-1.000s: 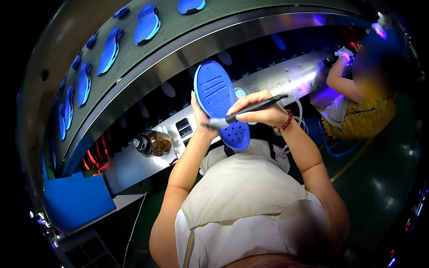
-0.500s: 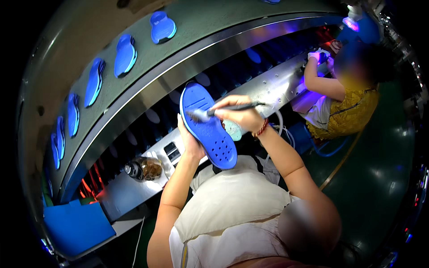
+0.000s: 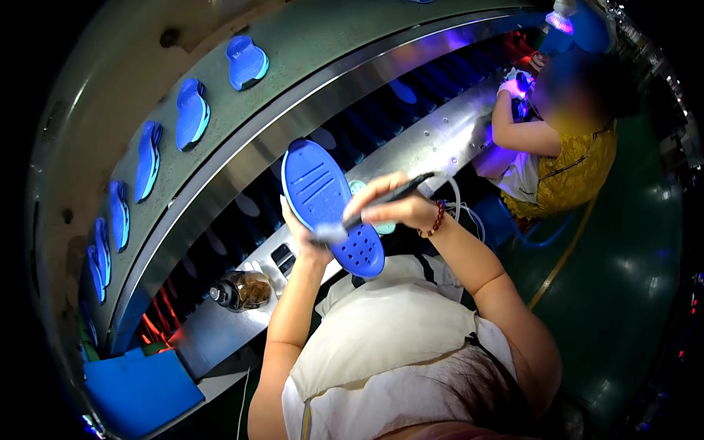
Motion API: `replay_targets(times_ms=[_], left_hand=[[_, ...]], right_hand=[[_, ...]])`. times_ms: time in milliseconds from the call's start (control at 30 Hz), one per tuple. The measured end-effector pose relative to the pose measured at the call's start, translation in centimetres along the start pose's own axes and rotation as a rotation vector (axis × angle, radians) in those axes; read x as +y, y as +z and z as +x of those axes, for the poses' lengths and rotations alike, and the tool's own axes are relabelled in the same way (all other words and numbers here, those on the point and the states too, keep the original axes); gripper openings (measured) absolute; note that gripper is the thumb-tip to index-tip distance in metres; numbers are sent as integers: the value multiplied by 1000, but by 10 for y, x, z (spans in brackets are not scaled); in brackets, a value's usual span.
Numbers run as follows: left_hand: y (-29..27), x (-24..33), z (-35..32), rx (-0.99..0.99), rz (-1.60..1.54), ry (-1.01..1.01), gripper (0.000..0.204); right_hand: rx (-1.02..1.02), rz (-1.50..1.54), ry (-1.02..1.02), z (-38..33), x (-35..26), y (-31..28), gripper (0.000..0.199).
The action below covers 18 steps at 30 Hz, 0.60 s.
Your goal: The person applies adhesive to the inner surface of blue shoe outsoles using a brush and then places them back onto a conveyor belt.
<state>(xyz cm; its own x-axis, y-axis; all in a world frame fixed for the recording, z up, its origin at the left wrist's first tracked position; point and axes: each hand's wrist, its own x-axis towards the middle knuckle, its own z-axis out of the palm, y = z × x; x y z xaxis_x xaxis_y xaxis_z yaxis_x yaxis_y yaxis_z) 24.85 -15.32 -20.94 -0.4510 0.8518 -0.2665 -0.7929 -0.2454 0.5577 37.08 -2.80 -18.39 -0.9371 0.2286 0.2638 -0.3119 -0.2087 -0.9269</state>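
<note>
Currently, a blue sole [image 3: 317,183] is held up in front of the wearer's cream apron [image 3: 396,308], its grooved end pointing away and slightly left, its perforated end nearest the body. The left hand [image 3: 306,240] has its grip clamped on the sole's left edge, where a lighter blue rim shows. The right hand [image 3: 400,207] has its grip closed around the dark handle of a brush [image 3: 355,221], whose blurred bristles lie over the sole's left side near the holes; whether they touch it is hard to tell. A dark red beaded bracelet [image 3: 440,220] circles the right wrist. Partly hidden behind the sole and the right hand is a mint-green piece with holes [image 3: 357,187]. Beyond stretches a metal surface [image 3: 433,139], with a black-lidded jar [image 3: 253,290] of brownish contents at left. Farther out, similar blue pieces [image 3: 192,115] lie in a row along a grey-green belt [image 3: 220,121]. A blue panel [image 3: 143,392] fills the lower left. At upper right sits a co-worker in yellow [image 3: 579,169], gloved hands [image 3: 513,84] under a purple-lit lamp [image 3: 560,22].
</note>
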Motion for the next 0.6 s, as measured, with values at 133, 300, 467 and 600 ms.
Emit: replay_targets(times_ms=[133,300,467,600], left_hand=[[1,-3,7,42,38,49,76],[3,3,3,-309,-72,213,73],[21,8,8,-26,26,179,90],[-1,13,13,-204,-60,150,98]], right_hand=[[153,-231,-43,8,2,1,16],[-34,48,-19,4,-2,-5,18],[46,-332,-107,8,1,-4,16],[-59,-48,-5,9,-3,-4,17]])
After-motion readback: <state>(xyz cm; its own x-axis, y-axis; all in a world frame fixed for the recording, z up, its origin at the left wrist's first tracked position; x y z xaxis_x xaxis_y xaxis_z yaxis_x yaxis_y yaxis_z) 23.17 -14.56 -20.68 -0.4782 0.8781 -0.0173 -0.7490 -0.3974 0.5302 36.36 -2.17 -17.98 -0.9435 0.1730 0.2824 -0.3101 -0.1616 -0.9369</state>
